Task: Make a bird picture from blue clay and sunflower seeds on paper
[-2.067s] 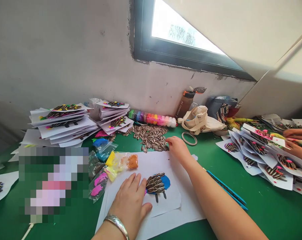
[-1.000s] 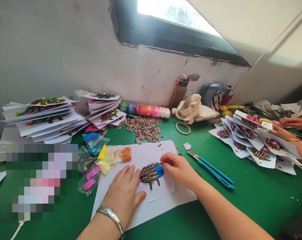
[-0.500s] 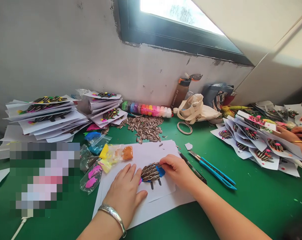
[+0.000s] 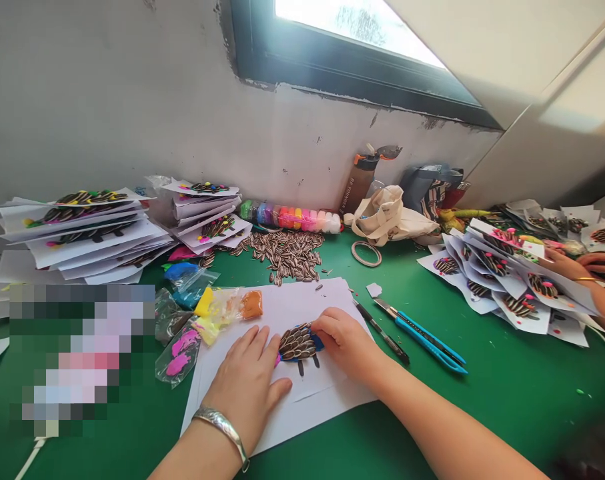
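My left hand (image 4: 249, 377), with a silver bracelet at the wrist, lies flat and open on the white paper (image 4: 302, 417), its fingertips beside the left end of a seed picture. That picture is an animal shape of overlapping striped sunflower seeds (image 4: 296, 343) on blue clay (image 4: 319, 343), with a bit of pink at the left and two dark legs below. Over its right end my right hand (image 4: 345, 343) pinches thumb and forefinger on a sunflower seed, mostly hidden by the fingertips. A heap of loose sunflower seeds (image 4: 287, 253) lies beyond the paper.
Bags of pink clay (image 4: 179, 350) and brown clay (image 4: 252, 305) lie left of the paper. To the right are a pen (image 4: 382, 333) and a blue utility knife (image 4: 427, 337). Stacked seed pictures (image 4: 87, 233) stand left; a co-worker's hands (image 4: 565, 265) are by another pile (image 4: 512, 280).
The view has shifted slightly, moving everything a little left. My right fingertips have moved a little left over the seed picture, still pinched; my left hand stays flat on the paper.
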